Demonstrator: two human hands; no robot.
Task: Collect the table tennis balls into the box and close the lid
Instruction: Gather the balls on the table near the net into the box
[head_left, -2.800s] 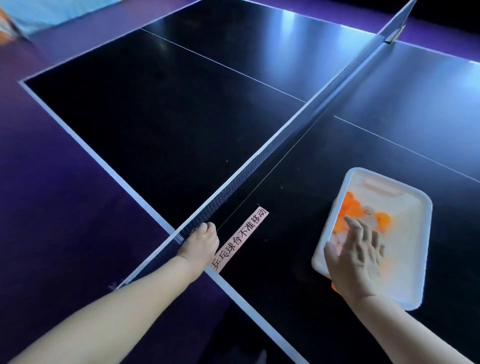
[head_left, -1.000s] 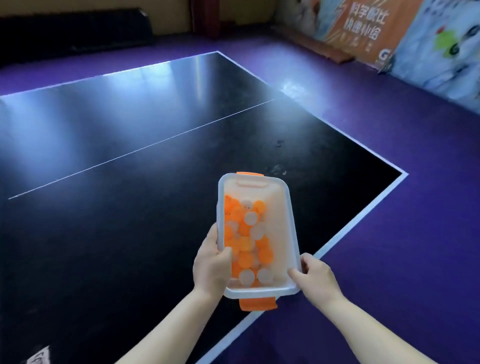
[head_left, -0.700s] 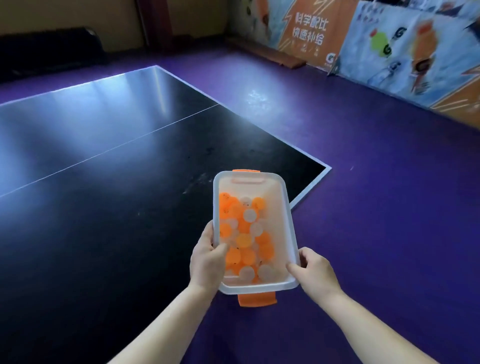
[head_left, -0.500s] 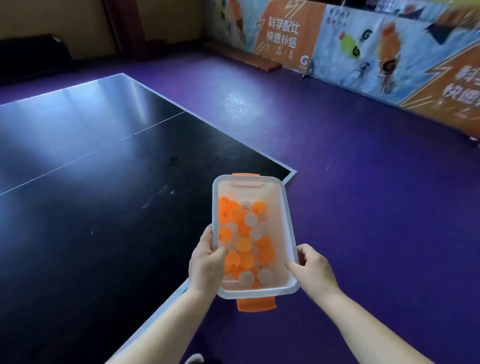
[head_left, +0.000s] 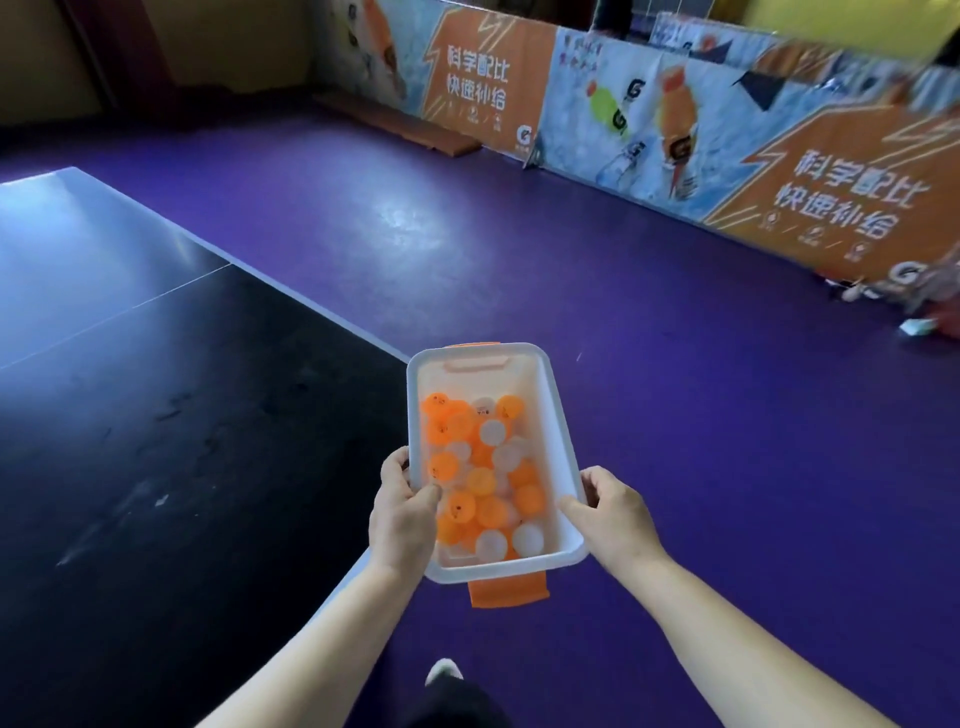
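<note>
A translucent white plastic box (head_left: 556, 415) with orange latches at both ends is held in the air in front of me, over the purple floor just past the table's corner. It has no lid on and holds several orange and white table tennis balls (head_left: 480, 478). My left hand (head_left: 402, 512) grips the box's left rim, thumb over the edge inside. My right hand (head_left: 610, 512) grips the right rim near the close corner.
The black table tennis table (head_left: 156, 415) fills the left side, its corner just left of the box. Purple floor (head_left: 675, 389) spreads ahead and right. Orange and blue advertising barriers (head_left: 675, 130) line the far side. Small objects lie on the floor at far right (head_left: 914, 325).
The box was lifted off the table with both hands and carried away from it; the view has swung right, so the box now hangs over the floor beyond the table's corner.
</note>
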